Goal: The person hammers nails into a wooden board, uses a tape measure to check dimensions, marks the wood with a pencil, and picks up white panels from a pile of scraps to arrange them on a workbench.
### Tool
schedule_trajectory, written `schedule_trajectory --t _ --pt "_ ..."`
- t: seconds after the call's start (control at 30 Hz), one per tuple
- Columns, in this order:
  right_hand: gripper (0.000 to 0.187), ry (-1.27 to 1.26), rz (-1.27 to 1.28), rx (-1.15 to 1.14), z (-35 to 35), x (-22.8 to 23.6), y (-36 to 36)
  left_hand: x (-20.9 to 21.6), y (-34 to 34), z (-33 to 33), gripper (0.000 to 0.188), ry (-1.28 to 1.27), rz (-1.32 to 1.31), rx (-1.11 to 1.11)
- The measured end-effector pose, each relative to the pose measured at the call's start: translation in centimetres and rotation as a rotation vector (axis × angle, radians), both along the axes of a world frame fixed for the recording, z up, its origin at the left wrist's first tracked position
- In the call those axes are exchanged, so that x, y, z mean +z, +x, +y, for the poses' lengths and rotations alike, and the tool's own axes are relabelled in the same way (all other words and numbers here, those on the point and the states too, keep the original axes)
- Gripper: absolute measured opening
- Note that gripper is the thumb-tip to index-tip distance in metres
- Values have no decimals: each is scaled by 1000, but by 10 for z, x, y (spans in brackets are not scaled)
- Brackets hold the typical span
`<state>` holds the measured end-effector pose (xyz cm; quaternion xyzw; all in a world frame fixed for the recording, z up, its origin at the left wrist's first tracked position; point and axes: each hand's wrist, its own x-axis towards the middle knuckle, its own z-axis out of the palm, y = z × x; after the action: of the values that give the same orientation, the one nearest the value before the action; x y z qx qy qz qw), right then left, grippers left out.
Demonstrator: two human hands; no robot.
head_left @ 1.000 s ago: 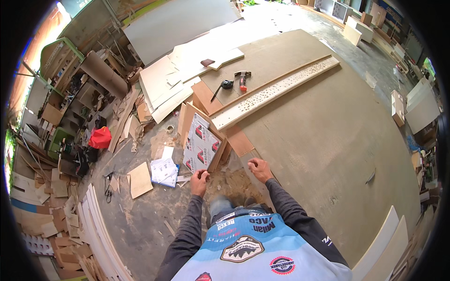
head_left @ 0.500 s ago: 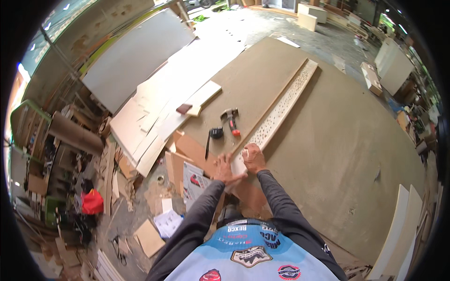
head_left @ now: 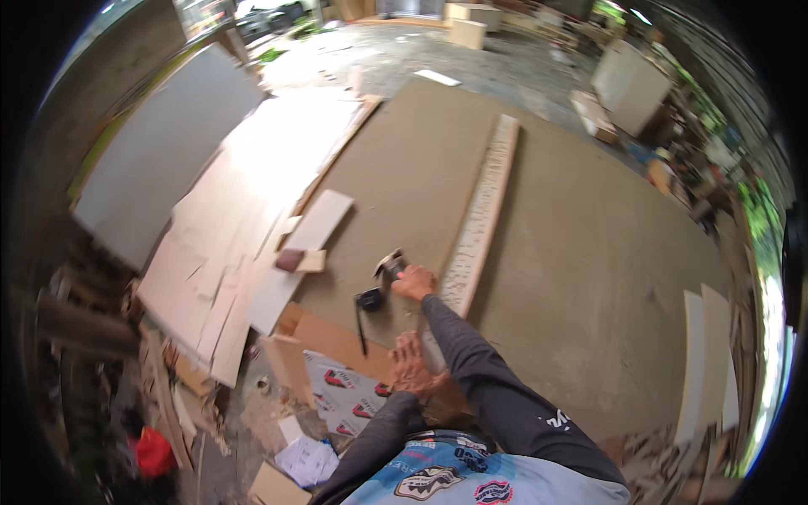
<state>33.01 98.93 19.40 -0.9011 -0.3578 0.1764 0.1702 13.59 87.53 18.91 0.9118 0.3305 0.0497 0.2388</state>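
Note:
A long narrow pale board, its upper face covered with small dark marks, runs away from me across a wide brown panel. My left hand lies open, fingers stretched out, at the near end of that board. To the left of the board, my right hand is closed around the handle of a hammer; the head points away from me and the fingers hide most of the grip. A black tape measure rests just left of the hammer, with a dark strip-like piece beside it.
White sheets are stacked at the left. A white plank bears a dark red block and a small pale wood piece. Papers and offcuts litter the floor at lower left. Pale strips stand at the right edge.
My right hand has left the narrow board, moved left and closed on the hammer. The left hand stays by the board's near end. The whole view has turned toward the right.

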Motion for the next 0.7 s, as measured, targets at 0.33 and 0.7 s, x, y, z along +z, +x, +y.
schedule_trajectory --t 0.33,0.7 --pt "45 373 -82 -534 -302 3 -87 12 -1 3 119 -45 -47 -29" --pt "30 556 347 -744 -340 -53 -157 6 -5 4 123 3 -6 -57"
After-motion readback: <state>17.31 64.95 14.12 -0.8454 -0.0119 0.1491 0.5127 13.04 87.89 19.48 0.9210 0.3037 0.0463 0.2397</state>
